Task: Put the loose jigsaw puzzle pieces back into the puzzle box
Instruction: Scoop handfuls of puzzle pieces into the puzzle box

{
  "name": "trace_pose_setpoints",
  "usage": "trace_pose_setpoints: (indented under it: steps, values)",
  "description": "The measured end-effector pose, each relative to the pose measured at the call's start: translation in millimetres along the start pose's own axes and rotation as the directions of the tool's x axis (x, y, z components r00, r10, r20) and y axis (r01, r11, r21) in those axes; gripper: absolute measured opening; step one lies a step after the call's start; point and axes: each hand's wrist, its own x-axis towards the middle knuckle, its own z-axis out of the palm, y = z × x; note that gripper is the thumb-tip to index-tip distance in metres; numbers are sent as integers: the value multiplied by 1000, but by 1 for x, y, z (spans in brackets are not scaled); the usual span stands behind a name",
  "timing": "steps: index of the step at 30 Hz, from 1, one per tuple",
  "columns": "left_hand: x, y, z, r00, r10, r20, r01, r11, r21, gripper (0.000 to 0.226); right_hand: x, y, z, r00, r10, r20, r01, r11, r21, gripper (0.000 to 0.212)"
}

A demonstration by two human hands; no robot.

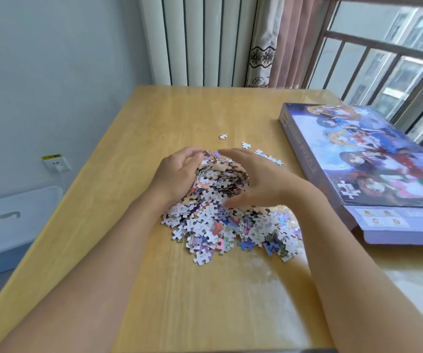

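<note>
Head view, one frame. Wooden table [154, 123], light yellow top.

Pile of loose jigsaw pieces [228, 225] lies near the table's middle, spread toward the near edge. Most pieces show white backs; some show purple, blue and pink print.

Left hand [177, 174] and right hand [253, 182] face each other, cupped around a raised heap of pieces [220, 177] at the pile's far side. Fingers of both hands are curved inward and press against the heap from either side, so the pieces are squeezed between the palms. Left fingertips and right fingertips nearly meet over the top of the heap. Whether the heap is clear of the table cannot be told; its lower part runs into the flat pile.

Stray pieces beyond the hands: one white piece [223, 136], another [246, 145] just right of it, and a short row [269, 157] close to the right hand's fingers.

Puzzle box [358, 159] lies flat on the right side of the table, printed lid up, closed, well apart from the pile. Its near end overlaps the table edge toward the window [396, 59].

Left of the table: wall socket [55, 164] with plug, white storage bin [14, 220] on the floor.
</note>
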Motion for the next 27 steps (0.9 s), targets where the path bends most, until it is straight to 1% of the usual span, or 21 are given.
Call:
trace_pose_setpoints:
  steps: [2, 4, 7, 9, 12, 14, 17, 19, 22, 25, 27]
  values:
    - [2, -2, -4, 999, -14, 44, 11, 998, 67, 37, 0, 3, 2, 1000, -21, -13, 20, 997, -75, 106]
    - [3, -3, -3, 993, -30, 111, 20, 996, 89, 39, 1, 6, 5, 1000, -15, -24, 12, 993, -115, 105]
    - [1, -2, 5, 985, -15, 171, 11, 1000, 24, 41, 4, 8, 11, 997, -23, -68, 14, 991, -134, 100]
    - [1, 0, 9, 984, -8, 179, 14, 999, -32, 41, 7, 7, 14, 993, -41, -111, 22, 986, -168, 98]
    - [3, -1, 11, 985, -8, 171, 27, 994, -108, 41, 8, 4, 18, 984, -74, -162, 46, 984, -174, 105]
    - [3, -2, 11, 987, 0, 164, 24, 989, -146, 46, 8, 0, 19, 980, -106, -170, 71, 978, -197, 105]
    - [4, -1, 11, 992, -15, 122, 41, 976, -213, 65, 10, -1, 17, 980, -148, -137, 109, 960, -259, 86]
    - [6, -1, 9, 995, -13, 95, 34, 974, -223, 71, 11, 1, 16, 978, -154, -143, 110, 955, -274, 73]
    - [7, -1, 7, 997, 23, 80, -7, 982, -190, 67, 12, 2, 14, 970, -147, -192, 88, 954, -288, 64]
    - [7, 0, 5, 998, 45, 53, -34, 982, -188, 55, 11, 3, 10, 961, -145, -236, 85, 966, -245, 53]
    - [6, 1, 4, 996, 57, 67, -43, 980, -195, 53, 10, 4, 7, 959, -129, -252, 72, 972, -223, 49]
